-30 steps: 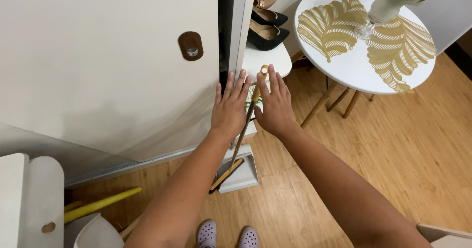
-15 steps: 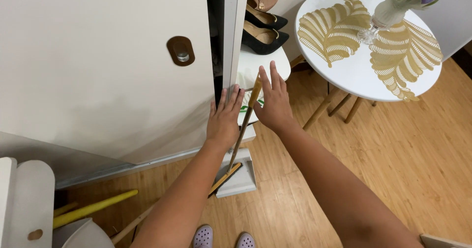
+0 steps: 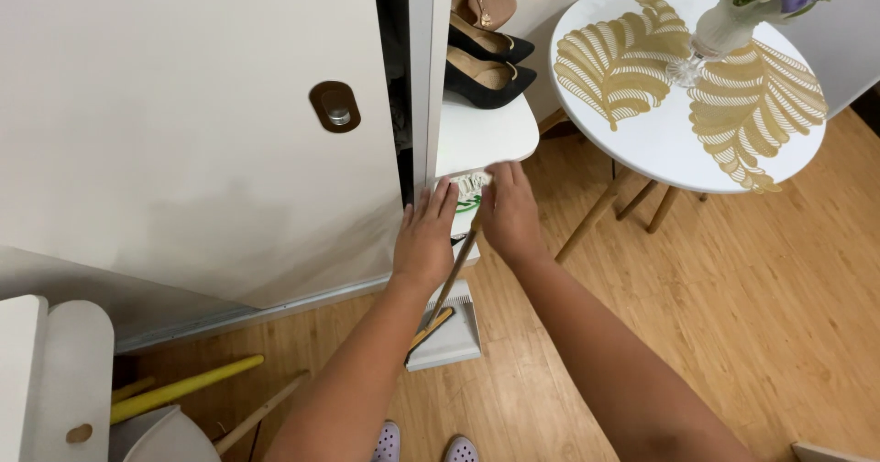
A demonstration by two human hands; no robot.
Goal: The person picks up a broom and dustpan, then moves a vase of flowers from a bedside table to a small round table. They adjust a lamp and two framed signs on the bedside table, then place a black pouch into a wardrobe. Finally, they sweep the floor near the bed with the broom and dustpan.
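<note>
Your left hand (image 3: 424, 242) lies flat with fingers spread and extended, palm pressed against the edge of the white sliding door (image 3: 192, 123); it grips nothing. Your right hand (image 3: 510, 213) is likewise open, fingers straight and together, resting against the white shelf unit (image 3: 486, 132) just below its ledge. Between your two hands runs a thin wooden handle (image 3: 456, 274), slanting down to a white dustpan (image 3: 451, 334) on the wooden floor (image 3: 733, 315); whether either hand touches the handle cannot be told, since your palms hide the contact. Black heeled shoes (image 3: 486, 68) sit on the shelf above. Farther right stands a round white table (image 3: 678, 132).
</note>
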